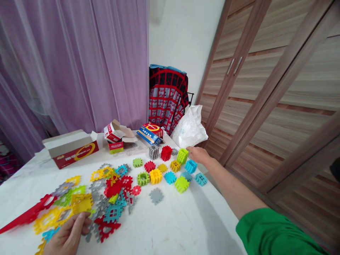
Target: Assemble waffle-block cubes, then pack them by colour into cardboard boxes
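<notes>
My right hand (pixel 198 154) reaches to the far right edge of the table. Its fingers are closed at the upper right side of a stack of lime-green toy building tiles (pixel 182 156), partly hidden behind it. Lower left, my left hand (pixel 69 232) rests over a loose pile of notched plastic tiles, thumb and fingers curled together; what they hold, if anything, is hidden. A yellow square tile (pixel 83 204) lies just beyond its fingertips. Near the left hand are a turquoise window tile (pixel 113 212) and a red tile (pixel 107 227).
Sorted stacks stand by colour on the right, including a red stack (pixel 166 153), a grey stack (pixel 153 152) and a yellow stack (pixel 155 176). A lone grey tile (pixel 156 196) lies nearer. Behind are an open red carton (pixel 75 152), a blue box (pixel 148 135) and a white plastic bag (pixel 190 127).
</notes>
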`<state>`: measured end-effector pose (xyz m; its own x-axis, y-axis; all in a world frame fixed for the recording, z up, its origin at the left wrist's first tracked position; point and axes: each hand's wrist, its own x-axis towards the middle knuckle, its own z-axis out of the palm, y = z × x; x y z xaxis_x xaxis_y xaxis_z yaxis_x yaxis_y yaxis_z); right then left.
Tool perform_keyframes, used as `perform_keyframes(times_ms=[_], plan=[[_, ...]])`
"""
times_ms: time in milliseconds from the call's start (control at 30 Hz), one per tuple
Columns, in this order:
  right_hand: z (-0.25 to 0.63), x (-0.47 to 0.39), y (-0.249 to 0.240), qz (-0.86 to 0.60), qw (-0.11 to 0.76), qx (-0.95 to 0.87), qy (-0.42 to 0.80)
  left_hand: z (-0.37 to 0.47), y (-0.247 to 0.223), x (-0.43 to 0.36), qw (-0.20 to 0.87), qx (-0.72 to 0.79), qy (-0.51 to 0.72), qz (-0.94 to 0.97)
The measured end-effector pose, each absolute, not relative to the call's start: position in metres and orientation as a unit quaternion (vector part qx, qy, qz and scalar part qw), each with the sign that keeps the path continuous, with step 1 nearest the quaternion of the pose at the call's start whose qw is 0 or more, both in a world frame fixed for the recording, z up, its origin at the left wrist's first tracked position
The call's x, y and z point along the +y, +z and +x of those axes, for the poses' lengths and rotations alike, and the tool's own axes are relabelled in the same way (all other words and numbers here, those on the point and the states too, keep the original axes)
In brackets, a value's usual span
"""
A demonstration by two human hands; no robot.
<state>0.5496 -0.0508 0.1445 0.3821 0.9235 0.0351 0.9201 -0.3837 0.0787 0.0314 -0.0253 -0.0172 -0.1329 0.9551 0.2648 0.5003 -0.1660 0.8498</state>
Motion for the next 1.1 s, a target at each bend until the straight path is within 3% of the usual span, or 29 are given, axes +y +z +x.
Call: perform_keyframes(times_ms=[200,300,500,700,1100], plan=[[0.471,-0.067,0.105,0.805,-0.122,0.577,0.064,0.044,0.021,-0.039,0.318,0.613,0.438,0.576],[0.415,-0.071,0.072,0.697,-0.345,0.627,0.041,0.047,0.024,-0.041,0.321,0.613,0.456,0.559],[0.326,-0.079,0.025,0.574,-0.509,0.640,0.039,0.048,0.016,-0.042,0.341,0.585,0.501,0.539],[0.308,-0.085,0.006,0.547,-0.549,0.629,0.063,0.053,0.013,-0.048,0.328,0.583,0.504,0.546],[0.305,-0.091,-0.013,0.538,-0.522,0.661,0.040,0.056,0.010,-0.048,0.244,0.603,0.449,0.613]])
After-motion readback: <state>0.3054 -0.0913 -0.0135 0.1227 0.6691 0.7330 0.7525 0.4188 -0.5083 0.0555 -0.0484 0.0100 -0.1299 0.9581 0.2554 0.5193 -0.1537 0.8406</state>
